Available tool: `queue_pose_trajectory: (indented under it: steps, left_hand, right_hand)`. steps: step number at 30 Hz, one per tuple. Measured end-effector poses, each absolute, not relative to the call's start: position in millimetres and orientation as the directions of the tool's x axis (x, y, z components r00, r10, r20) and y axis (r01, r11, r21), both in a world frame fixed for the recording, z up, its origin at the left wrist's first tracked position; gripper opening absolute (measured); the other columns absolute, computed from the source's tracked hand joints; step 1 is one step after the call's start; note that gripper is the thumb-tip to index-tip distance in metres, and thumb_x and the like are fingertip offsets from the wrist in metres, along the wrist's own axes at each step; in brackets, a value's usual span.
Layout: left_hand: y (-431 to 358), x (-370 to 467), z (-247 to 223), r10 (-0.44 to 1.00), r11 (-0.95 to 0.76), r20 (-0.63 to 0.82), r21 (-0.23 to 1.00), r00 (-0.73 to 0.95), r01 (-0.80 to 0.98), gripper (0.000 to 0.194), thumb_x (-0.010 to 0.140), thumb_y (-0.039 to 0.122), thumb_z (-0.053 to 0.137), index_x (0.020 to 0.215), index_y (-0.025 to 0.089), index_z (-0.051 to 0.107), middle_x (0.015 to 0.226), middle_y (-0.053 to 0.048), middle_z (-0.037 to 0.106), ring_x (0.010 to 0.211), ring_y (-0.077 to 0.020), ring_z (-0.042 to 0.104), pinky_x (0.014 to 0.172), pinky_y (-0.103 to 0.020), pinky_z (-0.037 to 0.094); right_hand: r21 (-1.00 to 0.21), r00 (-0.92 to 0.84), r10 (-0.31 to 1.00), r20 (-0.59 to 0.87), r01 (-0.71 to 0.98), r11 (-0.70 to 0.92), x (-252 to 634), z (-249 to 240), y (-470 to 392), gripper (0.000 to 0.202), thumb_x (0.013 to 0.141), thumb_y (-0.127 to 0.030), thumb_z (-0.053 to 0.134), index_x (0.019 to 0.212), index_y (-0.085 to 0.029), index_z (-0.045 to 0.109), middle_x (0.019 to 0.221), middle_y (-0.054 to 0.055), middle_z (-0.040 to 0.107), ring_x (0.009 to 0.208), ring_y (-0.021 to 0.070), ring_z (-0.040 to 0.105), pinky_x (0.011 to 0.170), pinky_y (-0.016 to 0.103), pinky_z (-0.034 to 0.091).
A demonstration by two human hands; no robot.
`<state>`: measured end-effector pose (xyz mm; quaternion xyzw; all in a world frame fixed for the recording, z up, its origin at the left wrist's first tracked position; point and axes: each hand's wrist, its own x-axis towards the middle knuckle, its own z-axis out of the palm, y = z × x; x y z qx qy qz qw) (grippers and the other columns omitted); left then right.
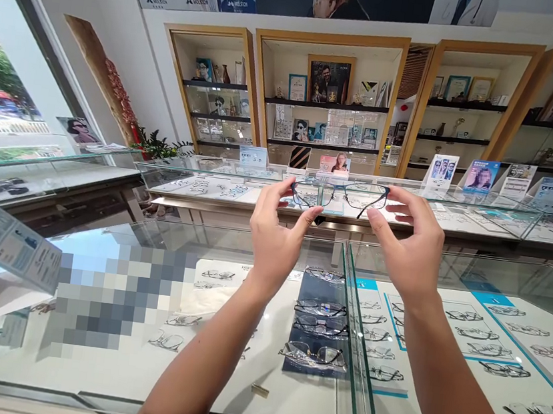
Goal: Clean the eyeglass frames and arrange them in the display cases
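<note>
A pair of eyeglasses (339,186) with a thin dark-blue frame is held up at arm's length above the glass display counter. My left hand (277,231) grips its left side, with the fingers behind and the thumb below the lens. On the other side my right hand (410,243) holds the right edge of the frame between fingers and thumb. The temples are partly hidden; a dark temple tip shows beneath the right lens. Below the hands, several eyeglasses (319,326) lie in a column on a dark blue strip inside the counter.
The glass counter (346,256) spans the foreground, with more eyeglasses (536,413) on its right side. A folded paper sign (5,237) stands at the left. Behind is a second display counter (198,187) with small sign cards (443,172). Wooden shelves (334,36) line the back wall.
</note>
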<state>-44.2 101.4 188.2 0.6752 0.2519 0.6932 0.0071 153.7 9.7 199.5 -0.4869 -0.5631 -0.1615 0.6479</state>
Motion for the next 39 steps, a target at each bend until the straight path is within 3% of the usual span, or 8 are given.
queue_pose_trajectory:
  steps: [16,39]
  left_hand:
    - [103.0,-44.8,188.4,0.364,-0.870,0.926,0.375,-0.096,0.319,0.057,0.096,0.058,0.080,0.142,0.026,0.067,0.133,-0.011,0.075,0.119,-0.0265,0.073,0.097,-0.045,0.062]
    - [103.7,-46.4,190.1,0.345,-0.868,0.936,0.346,-0.070,0.357,0.056,0.097,0.060,0.078,0.141,0.027,0.068,0.129,-0.011,0.075,0.117,-0.0267,0.074,0.096,-0.046,0.063]
  right_hand:
    - [-0.443,0.313,0.336,0.889,0.774,0.452,150.9,200.9,7.3,0.036,0.098,-0.046,0.078,0.129,-0.028,0.075,0.123,0.008,0.080,0.095,0.0277,0.078,0.097,0.053,0.060]
    - [-0.439,0.313,0.334,0.889,0.789,0.430,149.3,200.1,6.7,0.036,0.099,-0.049,0.075,0.129,-0.030,0.075,0.121,0.008,0.080,0.092,0.0275,0.077,0.092,0.052,0.061]
